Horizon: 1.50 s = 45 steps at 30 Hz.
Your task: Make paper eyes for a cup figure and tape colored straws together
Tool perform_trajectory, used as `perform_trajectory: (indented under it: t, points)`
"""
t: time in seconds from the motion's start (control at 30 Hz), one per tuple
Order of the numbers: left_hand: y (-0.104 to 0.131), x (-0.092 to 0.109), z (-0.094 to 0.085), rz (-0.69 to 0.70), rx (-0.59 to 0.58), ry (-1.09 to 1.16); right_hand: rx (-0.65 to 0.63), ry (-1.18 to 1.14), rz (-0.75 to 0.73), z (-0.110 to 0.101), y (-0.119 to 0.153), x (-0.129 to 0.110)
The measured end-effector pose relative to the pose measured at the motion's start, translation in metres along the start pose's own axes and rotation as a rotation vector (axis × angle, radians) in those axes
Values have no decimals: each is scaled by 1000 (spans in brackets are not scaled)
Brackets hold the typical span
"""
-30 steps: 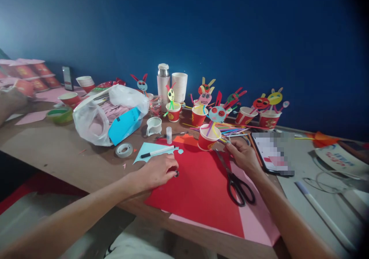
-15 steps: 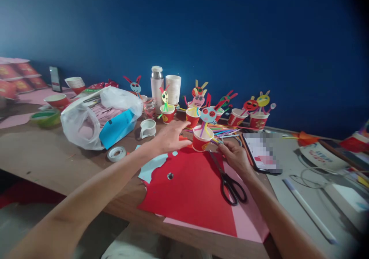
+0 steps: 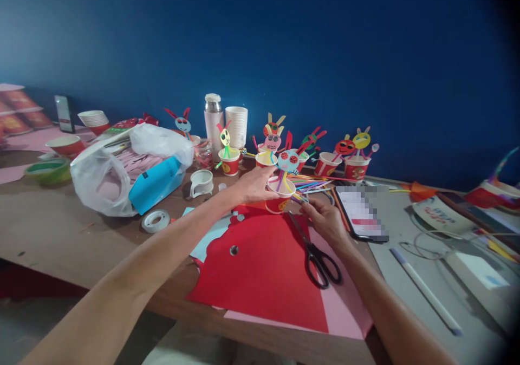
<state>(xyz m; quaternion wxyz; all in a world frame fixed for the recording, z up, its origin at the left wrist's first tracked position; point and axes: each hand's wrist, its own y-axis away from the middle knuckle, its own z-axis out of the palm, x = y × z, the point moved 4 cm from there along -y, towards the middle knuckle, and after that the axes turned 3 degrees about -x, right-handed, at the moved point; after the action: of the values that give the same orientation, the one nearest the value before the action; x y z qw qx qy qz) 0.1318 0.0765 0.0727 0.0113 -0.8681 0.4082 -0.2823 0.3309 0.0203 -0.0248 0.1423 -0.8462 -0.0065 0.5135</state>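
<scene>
White translucent plastic bag L of big red paper sheet. L hand at sheet's far edge, fingers wide, thumb in front of L side of red-and-white paper cup w/ pale-blue round paper face; can't tell if gripping. Cup at sheet's far edge, btwn hands. R hand, beyond sheet's R side, fingers narrow, pinching thin purple-and-yellow stick just R of cup. Black-handled metal scissors on sheet's R part.

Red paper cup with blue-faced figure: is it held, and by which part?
The right hand pinches a thin coloured strip's end beside the cup; the left hand is at the cup's left side, its grip unclear.
</scene>
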Motion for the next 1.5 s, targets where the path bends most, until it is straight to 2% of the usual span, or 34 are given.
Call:
perform_trajectory:
  t: [0.27,0.67,0.93,1.1,1.2,1.37,1.43,1.5]
  points:
    - [3,-5,6,-10,76,62,14,39,-15,3,-1,-3]
    - [-1,-4,15,-107,65,-170,-30,-72,35,3,-1,-11]
    - [3,2,17,-95,95,-220,24,-18,8,-5,-4,-1]
    - [5,-2,19,-73,90,-238,-1,-152,64,-12,-1,-8]
    - [6,-3,18,-55,93,-241,54,-231,60,-21,2,-14]
    - [29,1,0,46,154,-196,265,-186,-69,-35,11,-28]
    - [48,-2,-9,54,196,-157,293,-73,-116,-34,15,-36]
    - [69,-9,-14,30,213,-106,266,92,-201,-29,20,-47]
